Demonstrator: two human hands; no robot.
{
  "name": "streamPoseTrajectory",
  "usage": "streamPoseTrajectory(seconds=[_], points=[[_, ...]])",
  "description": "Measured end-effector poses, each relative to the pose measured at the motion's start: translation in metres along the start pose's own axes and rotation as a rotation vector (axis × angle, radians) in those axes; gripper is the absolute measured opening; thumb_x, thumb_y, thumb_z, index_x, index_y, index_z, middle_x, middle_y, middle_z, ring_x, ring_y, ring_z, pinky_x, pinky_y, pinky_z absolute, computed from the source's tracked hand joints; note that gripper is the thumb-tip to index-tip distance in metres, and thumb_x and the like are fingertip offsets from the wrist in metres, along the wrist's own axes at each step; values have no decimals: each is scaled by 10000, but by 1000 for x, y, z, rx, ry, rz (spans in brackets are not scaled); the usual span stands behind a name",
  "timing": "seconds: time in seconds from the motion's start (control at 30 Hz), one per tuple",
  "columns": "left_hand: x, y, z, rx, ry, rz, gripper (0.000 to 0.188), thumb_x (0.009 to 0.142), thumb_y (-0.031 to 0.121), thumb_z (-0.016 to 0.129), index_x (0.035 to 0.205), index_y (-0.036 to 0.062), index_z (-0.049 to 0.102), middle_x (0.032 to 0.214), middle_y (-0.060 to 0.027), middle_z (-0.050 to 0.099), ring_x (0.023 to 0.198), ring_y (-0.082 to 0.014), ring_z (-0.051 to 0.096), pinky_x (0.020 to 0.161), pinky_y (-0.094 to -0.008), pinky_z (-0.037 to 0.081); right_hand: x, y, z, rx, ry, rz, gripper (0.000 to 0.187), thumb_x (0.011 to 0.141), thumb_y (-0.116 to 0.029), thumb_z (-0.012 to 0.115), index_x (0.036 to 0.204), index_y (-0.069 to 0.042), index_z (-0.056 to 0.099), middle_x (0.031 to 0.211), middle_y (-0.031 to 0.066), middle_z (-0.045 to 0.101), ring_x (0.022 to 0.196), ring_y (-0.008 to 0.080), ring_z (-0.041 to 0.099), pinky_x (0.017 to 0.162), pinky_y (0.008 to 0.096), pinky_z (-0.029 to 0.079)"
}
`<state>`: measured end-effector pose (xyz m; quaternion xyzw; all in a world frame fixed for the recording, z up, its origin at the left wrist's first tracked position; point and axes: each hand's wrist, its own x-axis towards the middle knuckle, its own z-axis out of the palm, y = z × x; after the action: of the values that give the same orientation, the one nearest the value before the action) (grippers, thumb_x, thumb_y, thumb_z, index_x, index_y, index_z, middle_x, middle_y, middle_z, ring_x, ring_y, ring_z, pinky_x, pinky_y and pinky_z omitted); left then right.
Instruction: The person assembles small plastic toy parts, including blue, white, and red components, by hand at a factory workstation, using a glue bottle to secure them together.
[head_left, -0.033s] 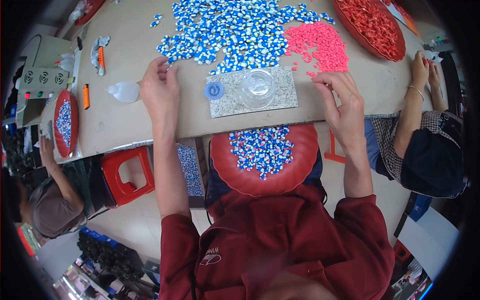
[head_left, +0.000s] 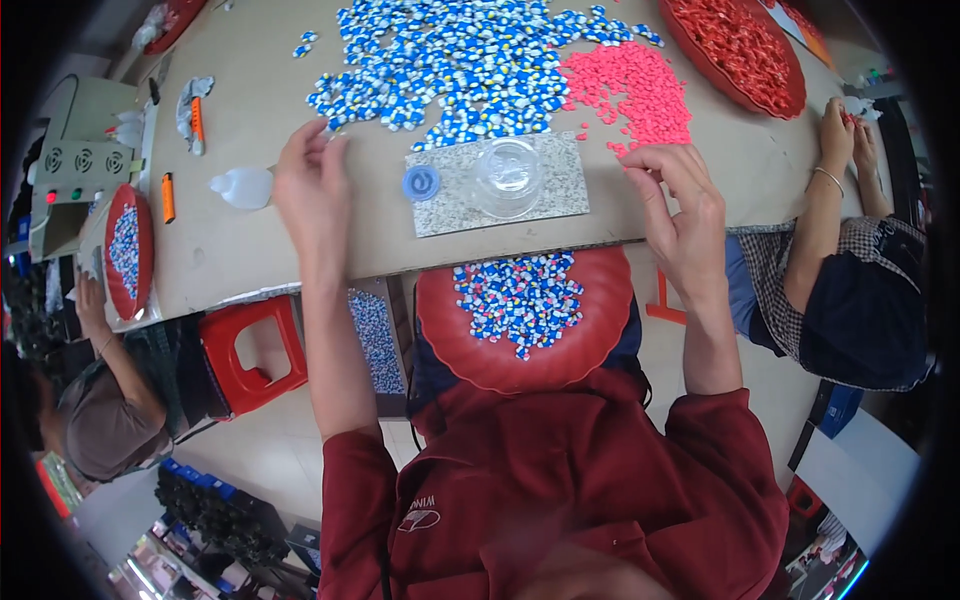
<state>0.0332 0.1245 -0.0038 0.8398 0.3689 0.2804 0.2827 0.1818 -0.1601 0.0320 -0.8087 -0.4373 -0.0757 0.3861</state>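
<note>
My left hand (head_left: 312, 190) hovers over the table by the left end of a heap of small blue-and-white pieces (head_left: 450, 70). Its thumb and fingers are closed, with a tiny pale bit at the tips, too small to name. My right hand (head_left: 685, 210) is pinched just below a pile of small pink pieces (head_left: 635, 85); a pinkish speck shows at its fingertips. Between my hands lies a speckled stone slab (head_left: 555, 185), bearing a clear round dish (head_left: 508, 178) and a blue round cap (head_left: 421, 183). On my lap rests a red scalloped bowl (head_left: 440, 335) of blue, white and pink pieces.
A white squeeze bottle (head_left: 243, 188) and orange cutters (head_left: 168, 197) lie on the left. Another red bowl (head_left: 690, 45) of red pieces stands far right. Co-workers sit on both sides, one near a small red bowl (head_left: 147, 260). A red stool (head_left: 230, 365) stands at left.
The whole view has shifted slightly, so the table's things appear a little further left. Both hands keep nearly the same pose; the left sits slightly lower against the heap.
</note>
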Motion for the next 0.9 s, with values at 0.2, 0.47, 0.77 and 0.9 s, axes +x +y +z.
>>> streamPoseTrajectory(seconds=[0.2,0.47,0.77,0.9], points=[[-71,40,-34,-1058,-189,-217,162,958,51,534,1097,-24,571,980,-119,635,856,-179,648,687,-270,514,-13,-24,-1,292,-54,114,79,817,3,651,895,-3,640,835,99,633,797,255,591,705,342,472],[-131,98,16,-1015,-510,-256,187,901,-10,624,1080,-41,666,909,-76,688,748,-108,662,648,-222,554,-23,-45,11,161,4,-190,196,732,88,665,911,9,660,882,97,644,766,247,584,656,328,478],[-130,88,31,-1246,-600,-320,172,904,-2,627,1066,-42,668,917,-74,683,754,-108,661,650,-218,557,-26,-42,8,234,-66,-167,267,715,107,664,962,6,680,889,101,642,755,248,579,644,330,482],[-124,83,29,-1048,-612,-174,158,903,15,631,1047,-36,672,904,-65,667,743,-98,646,654,-211,545,-20,-46,-2,286,-170,-35,213,737,82,680,933,0,683,873,99,659,743,235,583,645,320,481]])
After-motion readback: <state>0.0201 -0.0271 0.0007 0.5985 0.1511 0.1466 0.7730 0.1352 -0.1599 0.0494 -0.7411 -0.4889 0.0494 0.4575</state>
